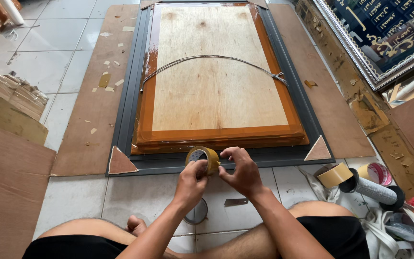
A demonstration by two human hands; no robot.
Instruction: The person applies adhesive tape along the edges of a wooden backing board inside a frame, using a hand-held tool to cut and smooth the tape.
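Together, left hand (192,178) and right hand (240,171) grasp a small roll of yellow-brown tape (203,158) between them, just before the dark-framed plywood-backed picture frame (216,81).

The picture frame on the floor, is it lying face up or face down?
Face down: the picture frame shows its plywood backing with a hanging wire across it, edges sealed in brown tape.
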